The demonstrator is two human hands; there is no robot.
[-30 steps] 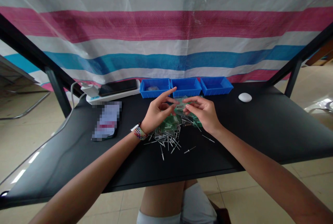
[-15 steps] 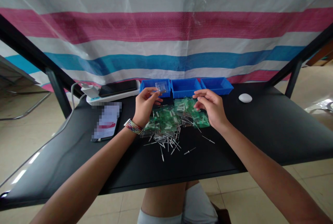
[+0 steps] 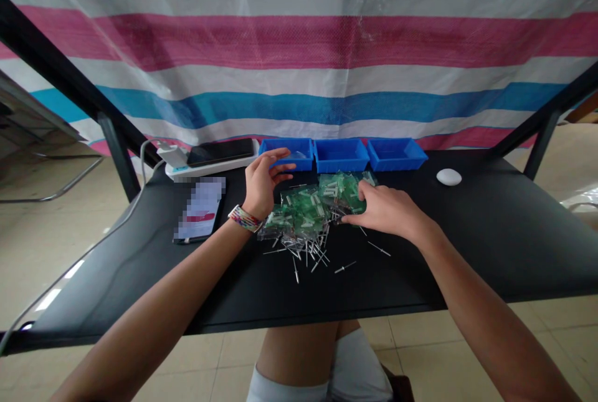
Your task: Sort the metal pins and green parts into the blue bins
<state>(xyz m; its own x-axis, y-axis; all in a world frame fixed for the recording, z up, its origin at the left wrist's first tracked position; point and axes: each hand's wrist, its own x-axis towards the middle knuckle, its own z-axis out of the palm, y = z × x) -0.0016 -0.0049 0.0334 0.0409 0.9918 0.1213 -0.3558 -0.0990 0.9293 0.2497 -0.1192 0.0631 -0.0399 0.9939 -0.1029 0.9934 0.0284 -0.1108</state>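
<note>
My left hand [image 3: 262,185] is open beside the left blue bin [image 3: 286,165], its fingers spread over the bin's front edge. A small clear plastic bag [image 3: 297,156] lies inside that bin, just past the fingertips. My right hand [image 3: 387,207] reaches over the right side of a pile of small green-and-clear bags [image 3: 308,205]. Its thumb and fingers are apart around the bags, with some fingertips hidden. Loose silver pop rivets [image 3: 308,249] spill out from the pile's near side, and single ones lie on the black table [image 3: 374,290].
A middle blue bin [image 3: 341,165] and a right blue bin [image 3: 397,162] stand in the same row. A white mouse [image 3: 449,177] is at the right. Leftward are a phone [image 3: 200,210], a white power strip [image 3: 210,169] with a black phone [image 3: 222,151], and a cable [image 3: 136,199].
The clear bag has left my left hand and now lies in the left bin; those fingers have opened. My right hand has lowered onto the right part of the pile. The view has shifted slightly.
</note>
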